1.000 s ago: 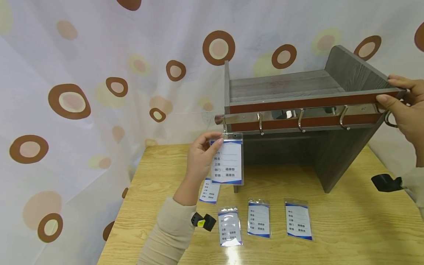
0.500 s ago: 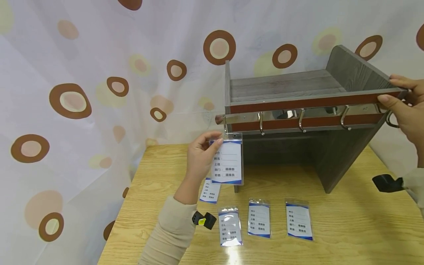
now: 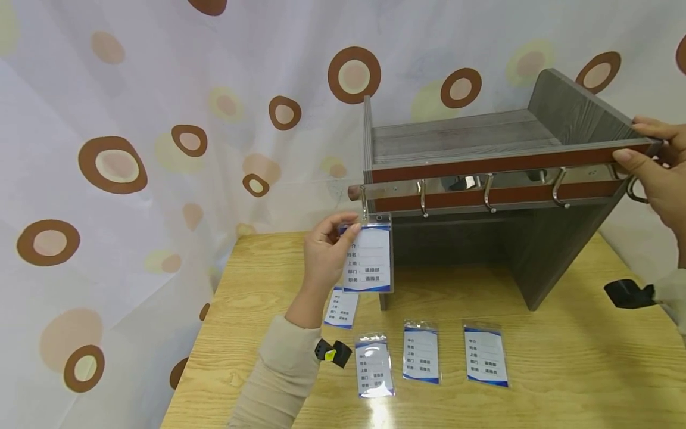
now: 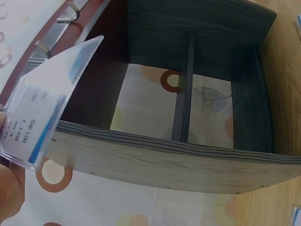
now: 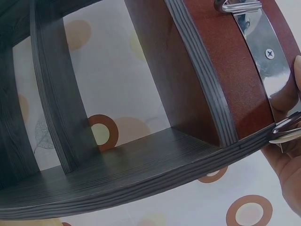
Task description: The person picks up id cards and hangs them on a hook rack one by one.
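Left hand: the left hand (image 3: 321, 253) pinches a clear badge holder (image 3: 368, 257) by its left edge, thumb across the front, keeping it upright.
Badge holder: its top edge sits right at the leftmost hook (image 3: 364, 202), just above the fingertips; whether it hangs on the hook I cannot tell.
Right hand: the right hand (image 3: 656, 173) grips the far right end of the wooden shelf (image 3: 482, 140), thumb on the red front strip, fingers curled round the corner.
Hook rail: a metal hook rail (image 3: 482, 185) runs between the two hands.
Below the left hand: four more badge cards (image 3: 420, 358) lie flat on the wooden table (image 3: 563, 369).
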{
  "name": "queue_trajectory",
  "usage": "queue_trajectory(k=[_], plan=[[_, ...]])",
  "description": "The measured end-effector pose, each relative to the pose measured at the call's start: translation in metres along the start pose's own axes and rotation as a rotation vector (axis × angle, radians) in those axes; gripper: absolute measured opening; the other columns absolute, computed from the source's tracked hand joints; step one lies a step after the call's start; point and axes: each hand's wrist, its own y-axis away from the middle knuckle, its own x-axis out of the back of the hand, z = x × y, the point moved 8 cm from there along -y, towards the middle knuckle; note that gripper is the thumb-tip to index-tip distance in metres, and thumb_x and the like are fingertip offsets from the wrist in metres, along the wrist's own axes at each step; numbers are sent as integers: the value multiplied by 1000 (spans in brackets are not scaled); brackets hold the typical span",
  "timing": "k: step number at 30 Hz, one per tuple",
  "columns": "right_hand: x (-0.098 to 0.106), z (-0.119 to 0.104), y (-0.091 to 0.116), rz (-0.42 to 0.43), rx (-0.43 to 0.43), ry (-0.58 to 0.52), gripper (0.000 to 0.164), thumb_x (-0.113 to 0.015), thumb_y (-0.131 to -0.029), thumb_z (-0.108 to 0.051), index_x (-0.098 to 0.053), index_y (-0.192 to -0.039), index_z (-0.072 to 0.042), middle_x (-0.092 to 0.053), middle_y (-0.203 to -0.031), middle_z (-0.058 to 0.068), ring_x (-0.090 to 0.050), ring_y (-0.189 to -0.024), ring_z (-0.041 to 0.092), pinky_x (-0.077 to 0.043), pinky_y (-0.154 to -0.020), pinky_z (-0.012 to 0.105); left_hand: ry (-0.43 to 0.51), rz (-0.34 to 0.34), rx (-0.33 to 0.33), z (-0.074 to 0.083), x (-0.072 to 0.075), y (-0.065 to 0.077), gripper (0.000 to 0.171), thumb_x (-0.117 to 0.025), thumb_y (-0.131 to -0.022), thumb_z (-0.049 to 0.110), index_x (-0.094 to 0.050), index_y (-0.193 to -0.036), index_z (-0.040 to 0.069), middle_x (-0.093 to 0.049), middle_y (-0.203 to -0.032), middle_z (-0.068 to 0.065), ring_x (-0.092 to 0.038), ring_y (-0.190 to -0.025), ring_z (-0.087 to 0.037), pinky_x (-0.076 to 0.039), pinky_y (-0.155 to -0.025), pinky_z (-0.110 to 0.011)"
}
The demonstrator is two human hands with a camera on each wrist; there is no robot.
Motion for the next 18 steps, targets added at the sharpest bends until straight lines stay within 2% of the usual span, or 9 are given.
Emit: queue_trajectory(k=[7,14,18], plan=[[0,0,1,-6,-3,-20,35,-55,-80,1,-52,-115,-1,-45,-122,3,-50,-95,4,-38,-76,11,30,-2,-12,-7,-1,-3,16,-61,-77,-1,-60,-92,-7,-60,-80,-15,-47,-57,-7,-38,-47,-16],[2,-2,2,0,16,1,36,-55,-81,-1,-51,-116,-1,-43,-125,6,-49,-97,3,-36,-83,15,22,-5,-115,-1,-4,-3,18,-59,-78,-2,-58,-94,-9,-59,-85,-21,-49,-63,-7,-39,-52,-16],[1,-3,2,-4,35,3,36,-55,-81,-1,-50,-117,-1,-42,-126,8,-48,-99,4,-36,-86,18,12,5,-124,-2,-4,-3,18,-59,-78,-2,-58,-95,-8,-59,-84,-20,-50,-65,-7,-40,-54,-17]])
